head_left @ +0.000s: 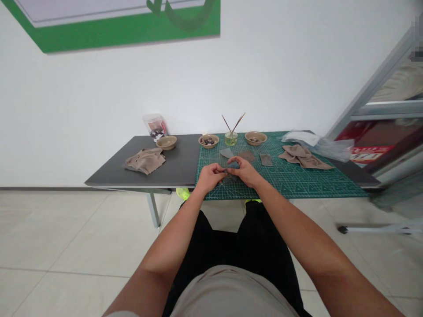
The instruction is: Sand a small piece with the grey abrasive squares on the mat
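Over the front of the green cutting mat [317, 187], my two hands meet. My left hand [210, 177] is closed in a pinch on something small and dark, mostly hidden by the fingers. Fingers of my right hand [246, 171] curl around a blue-grey sheet [234, 165] that looks like sandpaper, pressed near the left fingertips. Just beyond lie a light grey piece [226, 152], a brown piece [246, 156] and a dark grey piece [266, 160], similar abrasive sheets. Behind them stands a glass jar [231, 139] of yellowish liquid with two thin brushes [238, 122] in it.
Bowls line the back: one with dark pieces [209, 141], another with a few [255, 138], and a third [166, 142] at left near a clear plastic tub [156, 126]. Brown cloths lie left [145, 161] and right [304, 156]. A plastic bag [333, 147] sits at the right edge.
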Tool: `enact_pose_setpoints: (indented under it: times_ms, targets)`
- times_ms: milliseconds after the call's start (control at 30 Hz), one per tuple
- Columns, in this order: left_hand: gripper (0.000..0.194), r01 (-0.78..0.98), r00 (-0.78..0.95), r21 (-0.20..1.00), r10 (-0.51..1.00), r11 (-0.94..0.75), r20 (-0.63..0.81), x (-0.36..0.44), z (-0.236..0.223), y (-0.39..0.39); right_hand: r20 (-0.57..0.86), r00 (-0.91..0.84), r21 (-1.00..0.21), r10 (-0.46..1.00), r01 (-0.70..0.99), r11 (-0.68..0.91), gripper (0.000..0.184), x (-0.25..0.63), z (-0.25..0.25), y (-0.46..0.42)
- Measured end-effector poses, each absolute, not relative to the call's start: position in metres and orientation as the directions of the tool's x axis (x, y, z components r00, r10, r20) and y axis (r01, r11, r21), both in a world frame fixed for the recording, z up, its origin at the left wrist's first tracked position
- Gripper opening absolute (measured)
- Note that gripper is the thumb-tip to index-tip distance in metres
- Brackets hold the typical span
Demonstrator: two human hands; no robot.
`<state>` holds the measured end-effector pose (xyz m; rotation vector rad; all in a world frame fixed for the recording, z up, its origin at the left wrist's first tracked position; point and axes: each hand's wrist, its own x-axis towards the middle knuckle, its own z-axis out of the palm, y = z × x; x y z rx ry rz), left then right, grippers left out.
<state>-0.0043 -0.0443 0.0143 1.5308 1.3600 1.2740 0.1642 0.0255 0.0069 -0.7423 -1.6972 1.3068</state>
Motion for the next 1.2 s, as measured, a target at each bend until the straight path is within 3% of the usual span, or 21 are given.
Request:
enact_pose_setpoints:
  times_ms: [100,267,400,700,900,1100,1200]
  targets:
    - [0.02,0.196,-0.093,0.962,0.972,-0.193,0.214,-0.007,0.013,-0.042,0.242,-0.408,-0.969,0.88,-0.063,0.237,0.044,0.164,0.005,0.026]
    - [0.019,0.148,-0.183,0.928,0.913,-0.341,0.364,-0.011,0.01,-0.038,0.145,-0.378,-0.982,0.914,-0.169,0.085,0.052,0.163,0.007,0.022]
    - [0.023,0.08,-0.15,0.944,0.933,-0.319,0.328,-0.011,0.009,-0.036,0.121,-0.377,-0.979,0.918,-0.196,0.048,0.054,0.162,0.005,0.024]
    - [0.032,0.037,-0.218,0.938,0.913,-0.345,0.344,-0.011,0.004,-0.036,0.367,-0.23,-0.92,0.901,0.053,0.388,0.021,0.165,0.002,0.025]
    - [0.033,-0.037,-0.23,0.955,0.933,-0.293,0.277,-0.008,0.007,-0.038,0.465,-0.21,-0.842,0.86,0.194,0.503,0.014,0.163,0.006,0.013]
    - [0.034,-0.05,-0.218,0.964,0.945,-0.262,0.246,-0.007,0.01,-0.041,0.485,-0.171,-0.808,0.857,0.287,0.515,0.013,0.165,0.009,0.011]
    - [0.033,-0.029,-0.244,0.96,0.934,-0.277,0.262,-0.006,0.009,-0.04,0.544,-0.224,-0.713,0.809,0.384,0.586,0.011,0.165,0.009,0.007]
